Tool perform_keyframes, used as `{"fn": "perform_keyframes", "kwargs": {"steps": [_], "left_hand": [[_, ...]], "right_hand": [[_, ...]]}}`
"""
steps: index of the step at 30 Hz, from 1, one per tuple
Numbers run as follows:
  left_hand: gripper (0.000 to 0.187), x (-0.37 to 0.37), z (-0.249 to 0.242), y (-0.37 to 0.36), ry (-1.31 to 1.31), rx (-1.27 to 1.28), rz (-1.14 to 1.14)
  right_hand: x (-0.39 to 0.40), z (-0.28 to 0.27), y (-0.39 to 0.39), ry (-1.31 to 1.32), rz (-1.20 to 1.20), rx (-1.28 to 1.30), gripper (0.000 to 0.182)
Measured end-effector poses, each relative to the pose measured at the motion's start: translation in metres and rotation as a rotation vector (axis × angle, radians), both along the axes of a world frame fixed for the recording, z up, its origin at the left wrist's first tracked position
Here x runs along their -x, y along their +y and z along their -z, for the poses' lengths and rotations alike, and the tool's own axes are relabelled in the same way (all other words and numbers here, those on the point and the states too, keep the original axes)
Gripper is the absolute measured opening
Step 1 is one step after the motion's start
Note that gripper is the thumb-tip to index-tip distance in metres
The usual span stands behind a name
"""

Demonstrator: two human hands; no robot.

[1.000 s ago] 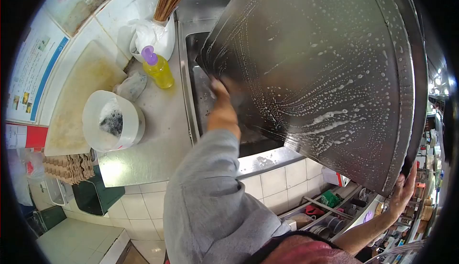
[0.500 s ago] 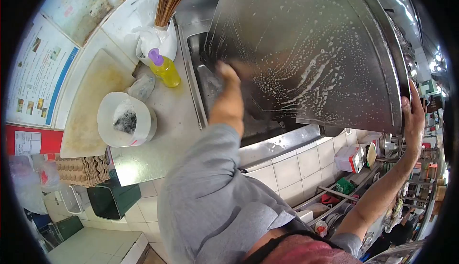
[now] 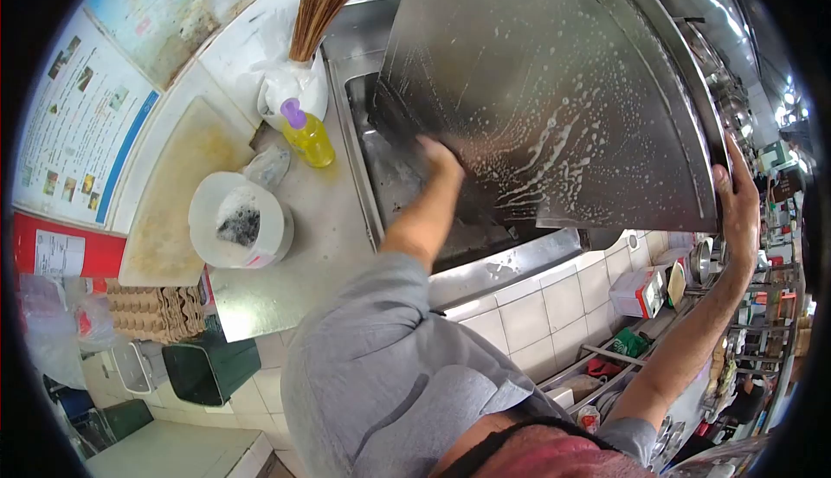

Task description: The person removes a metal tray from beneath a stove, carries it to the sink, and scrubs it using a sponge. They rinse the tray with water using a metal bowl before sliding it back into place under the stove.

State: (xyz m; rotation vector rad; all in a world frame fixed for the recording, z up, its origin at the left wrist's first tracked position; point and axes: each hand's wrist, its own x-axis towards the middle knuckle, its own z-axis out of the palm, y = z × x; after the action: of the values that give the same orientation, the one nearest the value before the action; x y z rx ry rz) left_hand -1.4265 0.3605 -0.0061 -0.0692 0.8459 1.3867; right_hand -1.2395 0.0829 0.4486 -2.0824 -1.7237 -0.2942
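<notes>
A large metal panel (image 3: 519, 71), wet with suds and streaks, leans tilted over a steel sink (image 3: 381, 166). My right hand (image 3: 738, 192) grips its rimmed right edge near the lower corner, with the thumb on the near side. My left hand (image 3: 441, 155) is against the lower left part of the panel, over the basin. Its fingers are partly hidden and smeared, so I cannot make out whether something is in them. Left of the sink stand a white tub (image 3: 281, 236) with suds and a dark scrubber-like lump, and a yellow soap bottle (image 3: 309, 142) with a purple pump.
A stick brush (image 3: 318, 24) stands in a white bag-covered container (image 3: 290, 89). A stained board (image 3: 177, 184) leans on the tiled wall. Egg trays (image 3: 151, 309) and a green bin (image 3: 212, 365) are at lower left. Shelves with pots line the right side.
My left hand has moved slightly down and to the right along the panel. My right hand keeps its hold on the edge. The whole view has shifted a little.
</notes>
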Motion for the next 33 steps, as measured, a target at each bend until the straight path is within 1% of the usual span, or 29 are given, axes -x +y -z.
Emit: {"fn": "perform_keyframes", "kwargs": {"steps": [1,3,4,5,7,8,9,10,11,12,13,14,15,16,17,18,19,20,21,22,23,24,25,26,27,28,29,31,33], "left_hand": [[0.059,0.031,-0.010,0.047,0.453,-0.077,-0.022],[0.055,0.057,-0.030,0.129,0.381,-0.433,-0.333],[0.054,0.068,-0.037,0.141,0.559,-0.466,-0.247],[0.054,0.061,-0.037,0.130,0.564,-0.474,-0.242],[0.054,0.023,-0.035,0.061,0.421,-0.350,-0.182],[0.052,0.002,-0.067,-0.006,0.389,-0.362,-0.170],[0.050,-0.031,-0.030,-0.036,0.466,-0.498,-0.132],[0.051,-0.035,-0.071,-0.102,0.837,-0.724,-0.125],[0.051,-0.021,-0.103,-0.134,1.180,-0.990,-0.056],[0.049,-0.019,-0.134,-0.137,1.107,-1.295,-0.150],[0.046,-0.013,-0.152,-0.131,1.430,-1.452,-0.109],[0.046,-0.006,-0.172,-0.108,1.489,-1.559,-0.227],[0.035,-0.003,-0.195,-0.077,1.391,-1.450,-0.304],[0.028,0.008,-0.219,-0.042,1.325,-1.394,-0.457],[0.030,0.024,-0.239,-0.002,1.265,-1.388,-0.495],[0.031,0.028,-0.230,0.042,1.293,-1.195,-0.605],[0.035,0.039,-0.208,0.079,1.378,-0.995,-0.646],[0.031,0.043,-0.177,0.098,1.156,-0.730,-0.593],[0.038,0.038,-0.108,0.122,0.836,-0.486,-0.407],[0.043,0.031,-0.052,0.109,0.807,-0.278,-0.380],[0.048,0.031,-0.045,0.056,0.163,-0.535,-0.053],[0.053,0.031,-0.039,0.001,-0.387,-0.480,0.327],[0.053,-0.007,0.052,-0.011,-0.519,-0.351,0.218],[0.052,-0.028,0.066,-0.050,-0.369,-0.136,0.210],[0.053,-0.047,0.047,-0.082,0.004,0.051,0.238],[0.053,-0.060,0.030,-0.105,0.276,0.069,0.240],[0.054,-0.068,0.000,-0.119,0.528,0.037,0.195],[0.054,-0.058,-0.088,-0.128,0.947,-0.322,-0.036],[0.054,-0.026,-0.160,-0.103,1.131,-0.653,-0.142]], "right_hand": [[0.000,0.001,-0.002,0.000,0.008,-0.005,0.056],[0.000,0.004,-0.007,0.036,0.067,-0.004,0.056],[0.005,0.002,-0.005,0.042,0.032,-0.009,0.056],[0.006,0.003,-0.003,0.049,0.037,-0.015,0.056],[0.008,0.001,0.006,0.135,0.034,-0.013,0.056],[0.009,-0.001,0.012,0.061,0.032,-0.026,0.055],[0.018,-0.006,0.017,0.065,0.112,0.018,0.054],[0.021,-0.009,0.020,0.110,0.137,0.026,0.054],[0.024,-0.010,0.023,0.161,0.156,0.043,0.053],[0.023,-0.009,0.025,0.161,0.144,0.042,0.053],[0.017,-0.006,0.025,0.181,0.075,0.028,0.053],[0.014,-0.005,0.023,0.197,0.011,0.013,0.053],[0.013,-0.004,0.023,0.131,0.026,-0.005,0.053],[0.012,-0.003,0.023,0.115,0.033,-0.011,0.054],[0.012,-0.003,0.022,0.102,0.044,-0.018,0.054],[0.016,-0.005,0.021,0.111,0.053,-0.012,0.054],[0.018,-0.006,0.021,0.110,0.062,-0.009,0.054],[0.020,-0.007,0.021,0.162,0.061,0.022,0.055],[0.023,-0.010,0.022,0.210,0.053,0.038,0.055],[0.037,-0.015,0.022,0.216,0.136,0.070,0.056],[0.037,-0.014,0.021,0.218,0.136,0.058,0.056],[0.037,-0.011,0.022,0.168,0.074,0.032,0.055],[0.036,-0.012,0.022,0.109,0.014,0.005,0.055],[0.047,-0.015,0.022,0.152,0.040,0.019,0.053],[0.048,-0.016,0.022,0.231,0.034,0.026,0.053],[0.046,-0.015,0.021,0.219,0.022,0.016,0.052],[0.045,-0.013,0.021,0.210,0.006,0.004,0.051],[0.041,-0.012,0.014,0.179,0.019,-0.014,0.051],[0.046,-0.008,0.006,0.160,0.031,-0.023,0.051]]}}
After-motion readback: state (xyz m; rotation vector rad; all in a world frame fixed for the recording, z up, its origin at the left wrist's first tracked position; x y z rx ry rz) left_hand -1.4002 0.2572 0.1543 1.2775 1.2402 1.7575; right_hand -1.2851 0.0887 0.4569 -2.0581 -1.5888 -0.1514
